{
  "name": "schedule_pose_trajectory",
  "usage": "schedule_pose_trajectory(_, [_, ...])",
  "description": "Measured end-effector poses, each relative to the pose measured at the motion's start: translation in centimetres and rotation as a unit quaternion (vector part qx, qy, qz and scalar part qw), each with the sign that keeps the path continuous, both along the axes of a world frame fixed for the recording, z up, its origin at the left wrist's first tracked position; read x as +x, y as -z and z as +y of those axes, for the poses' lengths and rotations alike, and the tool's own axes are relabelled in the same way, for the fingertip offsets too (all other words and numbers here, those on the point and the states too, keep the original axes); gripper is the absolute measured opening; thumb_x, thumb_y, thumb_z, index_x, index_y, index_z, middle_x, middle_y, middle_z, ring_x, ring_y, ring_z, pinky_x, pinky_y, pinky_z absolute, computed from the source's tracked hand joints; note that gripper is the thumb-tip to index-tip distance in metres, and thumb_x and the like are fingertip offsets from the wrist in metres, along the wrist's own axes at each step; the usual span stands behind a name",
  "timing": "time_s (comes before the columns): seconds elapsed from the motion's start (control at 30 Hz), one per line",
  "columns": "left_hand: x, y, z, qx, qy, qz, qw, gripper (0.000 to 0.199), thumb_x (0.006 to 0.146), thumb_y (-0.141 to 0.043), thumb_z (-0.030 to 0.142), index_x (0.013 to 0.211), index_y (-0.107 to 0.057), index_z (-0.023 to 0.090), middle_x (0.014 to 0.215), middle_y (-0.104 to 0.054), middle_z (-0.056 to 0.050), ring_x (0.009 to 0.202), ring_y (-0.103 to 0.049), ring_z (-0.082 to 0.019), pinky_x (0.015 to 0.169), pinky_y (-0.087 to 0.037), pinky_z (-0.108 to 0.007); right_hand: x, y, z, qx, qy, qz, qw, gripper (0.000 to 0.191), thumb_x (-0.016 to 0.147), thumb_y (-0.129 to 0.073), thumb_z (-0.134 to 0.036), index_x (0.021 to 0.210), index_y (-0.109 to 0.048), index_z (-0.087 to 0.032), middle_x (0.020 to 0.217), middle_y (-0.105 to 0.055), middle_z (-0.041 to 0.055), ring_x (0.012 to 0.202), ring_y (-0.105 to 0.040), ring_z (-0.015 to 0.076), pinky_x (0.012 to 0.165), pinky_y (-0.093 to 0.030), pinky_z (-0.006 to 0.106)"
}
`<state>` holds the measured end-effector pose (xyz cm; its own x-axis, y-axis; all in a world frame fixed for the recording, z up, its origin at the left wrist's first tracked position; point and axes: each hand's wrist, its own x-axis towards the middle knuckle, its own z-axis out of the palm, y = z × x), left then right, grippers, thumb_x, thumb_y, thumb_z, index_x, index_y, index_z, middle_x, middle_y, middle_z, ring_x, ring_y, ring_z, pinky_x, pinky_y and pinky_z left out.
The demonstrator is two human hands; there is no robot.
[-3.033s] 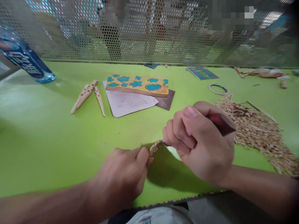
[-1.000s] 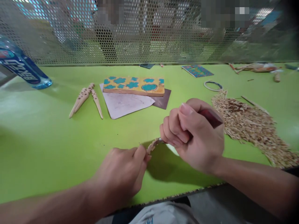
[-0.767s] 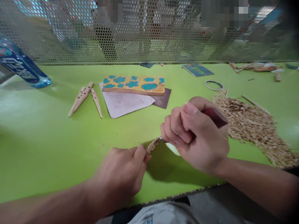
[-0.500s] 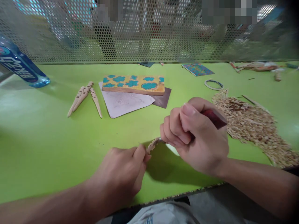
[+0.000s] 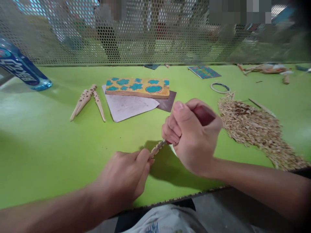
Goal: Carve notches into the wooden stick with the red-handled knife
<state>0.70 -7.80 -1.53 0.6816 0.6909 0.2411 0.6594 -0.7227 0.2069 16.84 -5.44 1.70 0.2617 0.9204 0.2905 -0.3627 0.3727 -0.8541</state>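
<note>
My landmark is the yellow wooden block with turquoise patches [image 5: 137,91]. The pale, slim, notched wooden stick [image 5: 157,150] is nearer to me than the block, over the green worktop [image 5: 60,155]. My left hand [image 5: 126,173] pinches its near end; my right hand [image 5: 193,139] makes a fist around a dark-red-handled metal tool [image 5: 204,115], whose tip seems to touch the stick's far part. I judge the stick light and stiff, dry rather than slippery, but weak at its notches; its near end, back from the metal, looks the safest hold.

Partly under the block lie a white paper sheet [image 5: 130,108] and a grey-brown sheet [image 5: 167,102]. Left of it rest pale carved wooden pieces [image 5: 84,102], then a blue-labelled clear plastic bottle [image 5: 21,69]. Right of it sits a heap of straw-coloured shavings [image 5: 255,129], near enough that my right forearm could brush it. Behind the block, a perforated metal screen [image 5: 145,45] limits reach. My right fist hides much of the tool.
</note>
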Motion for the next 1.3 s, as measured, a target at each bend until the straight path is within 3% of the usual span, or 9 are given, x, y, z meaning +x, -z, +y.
schedule_pose_trajectory(0.13, [0.0,-0.5,0.1,-0.020,-0.020,0.029,0.999,0.020,0.096,-0.043,0.016,0.085,-0.060,0.018,0.058,-0.067,-0.001,0.042,-0.057,-0.016,0.047,-0.030,-0.030,-0.3,0.6,-0.6,0.044,-0.009,-0.079,0.996,0.031,0.094,-0.071,-0.027,0.070,-0.051,-0.025,0.055,-0.042,-0.0064,0.046,-0.037,0.0104,0.045,-0.030,0.030])
schedule_pose_trajectory(0.3, [-0.1,-0.6,0.3,-0.038,-0.034,0.035,0.998,0.022,0.098,-0.044,0.020,0.085,-0.062,0.017,0.061,-0.068,-0.002,0.045,-0.061,-0.018,0.048,-0.033,-0.030,0.7,0.2,-0.5,0.076,-0.119,-0.082,0.986,0.032,0.095,-0.070,-0.028,0.068,-0.053,-0.023,0.053,-0.043,-0.0062,0.046,-0.038,0.0097,0.044,-0.030,0.028])
schedule_pose_trajectory(0.43, [-0.8,-0.4,0.8,-0.048,-0.002,0.025,0.999,0.021,0.100,-0.045,0.020,0.086,-0.061,0.017,0.067,-0.068,-0.001,0.052,-0.061,-0.017,0.053,-0.036,-0.031,2.1,-0.9,0.6,0.091,-0.180,-0.002,0.979,0.037,0.094,-0.070,-0.032,0.064,-0.051,-0.023,0.051,-0.041,-0.0074,0.041,-0.036,0.0086,0.041,-0.031,0.026])
schedule_pose_trajectory(0.57, [-1.5,-0.9,1.9,-0.038,0.055,0.028,0.997,0.022,0.100,-0.045,0.017,0.084,-0.060,0.018,0.072,-0.063,-0.001,0.060,-0.056,-0.017,0.060,-0.039,-0.033,2.9,-1.1,1.2,0.086,-0.245,-0.017,0.966,0.040,0.096,-0.067,-0.037,0.063,-0.051,-0.023,0.052,-0.042,-0.0061,0.044,-0.041,0.0099,0.044,-0.037,0.027])
schedule_pose_trajectory(0.73, [-1.9,-1.5,3.0,-0.072,0.079,-0.012,0.994,0.022,0.100,-0.046,0.015,0.084,-0.062,0.016,0.081,-0.060,-0.004,0.073,-0.053,-0.017,0.068,-0.041,-0.031,3.0,-1.4,0.9,0.041,-0.308,-0.011,0.950,0.052,0.089,-0.073,-0.045,0.056,-0.040,-0.022,0.045,-0.033,-0.0079,0.040,-0.032,0.0079,0.040,-0.030,0.025])
schedule_pose_trajectory(0.93, [-2.0,-0.8,3.7,-0.170,0.066,-0.089,0.979,0.020,0.095,-0.051,0.007,0.087,-0.066,0.017,0.088,-0.062,-0.003,0.083,-0.057,-0.015,0.076,-0.045,-0.028,2.6,-1.6,0.2,0.015,-0.318,-0.009,0.948,0.053,0.090,-0.073,-0.046,0.056,-0.041,-0.021,0.045,-0.036,-0.0076,0.041,-0.036,0.0083,0.043,-0.033,0.026])
schedule_pose_trajectory(1.17, [-1.8,-1.0,3.7,-0.191,0.056,-0.104,0.975,0.020,0.094,-0.054,0.009,0.089,-0.072,0.016,0.088,-0.063,-0.004,0.083,-0.059,-0.015,0.076,-0.047,-0.029,2.5,-1.4,0.0,0.005,-0.270,-0.034,0.962,0.055,0.090,-0.072,-0.051,0.054,-0.042,-0.022,0.045,-0.039,-0.0074,0.042,-0.037,0.0085,0.044,-0.034,0.027])
schedule_pose_trajectory(1.3, [-1.7,-1.1,3.6,-0.183,0.056,-0.106,0.976,0.020,0.095,-0.054,0.010,0.084,-0.069,0.015,0.087,-0.064,-0.004,0.084,-0.061,-0.016,0.076,-0.048,-0.029,3.0,-1.2,-0.3,0.027,-0.284,-0.083,0.955,0.052,0.094,-0.067,-0.049,0.057,-0.044,-0.021,0.051,-0.040,-0.0064,0.047,-0.036,0.0090,0.045,-0.031,0.028])
